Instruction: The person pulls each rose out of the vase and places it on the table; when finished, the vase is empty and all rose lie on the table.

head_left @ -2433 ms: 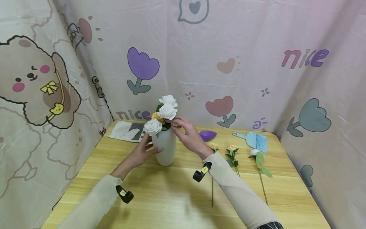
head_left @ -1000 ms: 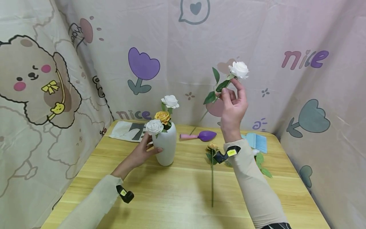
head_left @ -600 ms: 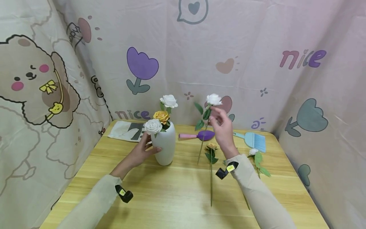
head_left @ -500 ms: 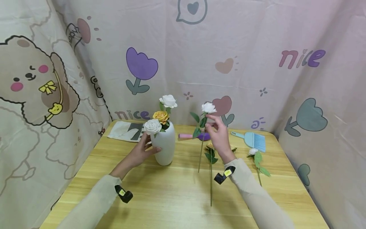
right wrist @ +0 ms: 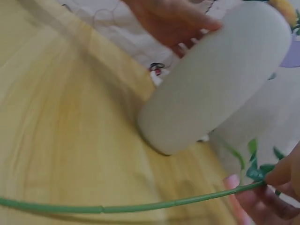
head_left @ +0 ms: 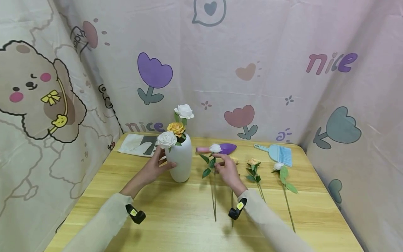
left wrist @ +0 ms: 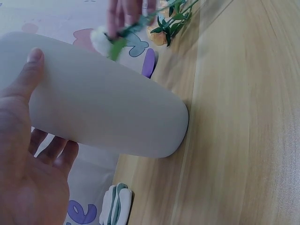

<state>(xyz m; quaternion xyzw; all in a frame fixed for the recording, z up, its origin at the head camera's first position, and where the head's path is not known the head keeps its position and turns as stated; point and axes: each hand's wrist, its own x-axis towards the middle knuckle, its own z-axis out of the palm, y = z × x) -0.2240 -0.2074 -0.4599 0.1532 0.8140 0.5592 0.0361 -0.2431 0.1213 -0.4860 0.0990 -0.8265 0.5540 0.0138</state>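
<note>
A white vase (head_left: 182, 162) stands upright on the table, holding two white roses, the upper white rose (head_left: 184, 111) and the lower white rose (head_left: 167, 139), with a yellow rose (head_left: 176, 129) between them. My left hand (head_left: 156, 167) grips the vase's left side, thumb across its front and fingers behind, as the left wrist view shows. To the right, my right hand (head_left: 228, 171) pinches another white rose (head_left: 215, 148) by the stem just under its bloom. That stem (right wrist: 150, 206) hangs down toward the table, apart from the vase; the left wrist view blurs this hand.
Right of my right hand lie a yellow rose (head_left: 253, 161) and a white rose (head_left: 278, 166); another yellow rose (head_left: 234, 160) is partly hidden behind the hand. Farther back are a purple trowel (head_left: 229, 148), a light-blue dustpan with brush (head_left: 280, 154) and a folded cloth (head_left: 136, 144).
My right hand took a white rose out of the vase, raised it to the right, then lowered it toward the table, in front of the trowel. The left hand has stayed on the vase.
</note>
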